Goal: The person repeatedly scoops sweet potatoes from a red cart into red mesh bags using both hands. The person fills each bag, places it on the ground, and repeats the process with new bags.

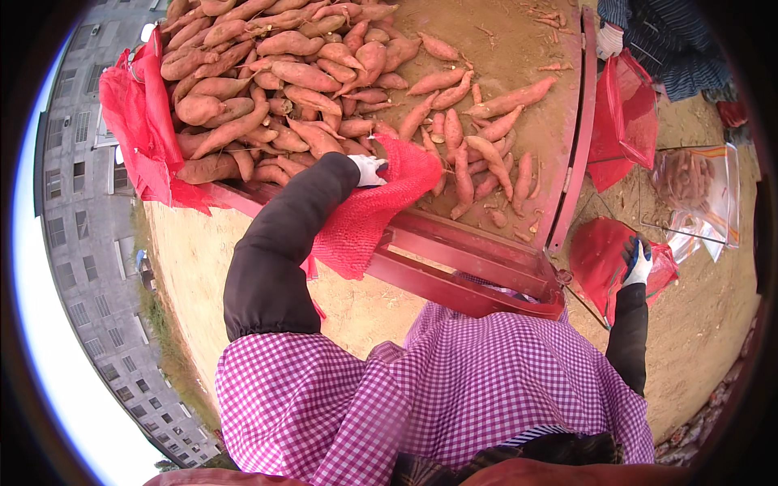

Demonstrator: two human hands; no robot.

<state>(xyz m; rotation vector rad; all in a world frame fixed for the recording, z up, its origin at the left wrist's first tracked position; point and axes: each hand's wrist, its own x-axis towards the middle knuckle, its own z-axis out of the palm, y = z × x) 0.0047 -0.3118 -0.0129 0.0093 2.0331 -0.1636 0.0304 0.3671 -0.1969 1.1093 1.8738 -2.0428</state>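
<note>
My left hand [368, 171], in a white work glove with a dark palm, grips the edge of a red mesh sack [358, 225]. That sack hangs over the red metal side rail [419, 267] of a cart bed. Beneath and beyond it lie loose sweet potatoes [468, 164]. Low on the right, my right hand [637, 260], gloved in white and blue with dark fingertips, is at a second red mesh sack [598, 252] by a thin wire stand. Whether its fingers hold that sack cannot be made out.
A large heap of sweet potatoes [292, 79] fills the bed's left part. More red mesh [143, 115] drapes over its left corner. Past the right rail [577, 133], another person's gloved hand [609, 41] is at a red sack [623, 115]. A clear plastic bag [699, 182] holds sweet potatoes.
</note>
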